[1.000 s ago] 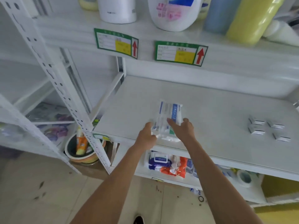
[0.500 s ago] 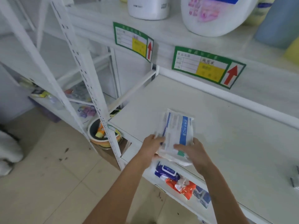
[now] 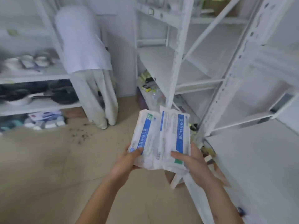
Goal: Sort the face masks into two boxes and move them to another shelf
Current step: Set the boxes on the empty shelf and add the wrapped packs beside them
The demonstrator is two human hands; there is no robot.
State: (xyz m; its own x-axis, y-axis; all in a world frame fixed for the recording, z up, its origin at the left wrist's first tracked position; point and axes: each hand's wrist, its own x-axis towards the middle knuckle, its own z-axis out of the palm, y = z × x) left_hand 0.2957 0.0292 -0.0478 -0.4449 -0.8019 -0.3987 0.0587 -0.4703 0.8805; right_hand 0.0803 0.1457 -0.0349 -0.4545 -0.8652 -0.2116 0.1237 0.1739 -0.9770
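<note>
1. Face-mask packs, two flat white plastic packets with blue printed bands, were held side by side above the floor: the left packet [image 3: 143, 139] and the right packet [image 3: 175, 135], their inner edges overlapping.
2. Left hand [image 3: 127, 160] gripped the lower corner of the left packet, thumb on its face; right hand [image 3: 192, 159] gripped the right packet likewise.
3. White metal shelf [image 3: 252, 159] lay just right of the hands; another white rack [image 3: 38, 76] with dark pans stood well apart, beside a person in white clothing [image 3: 85, 50].
4. Judged step: carrying packs between shelves. No box was visible, so the next move calls for finding one.
</note>
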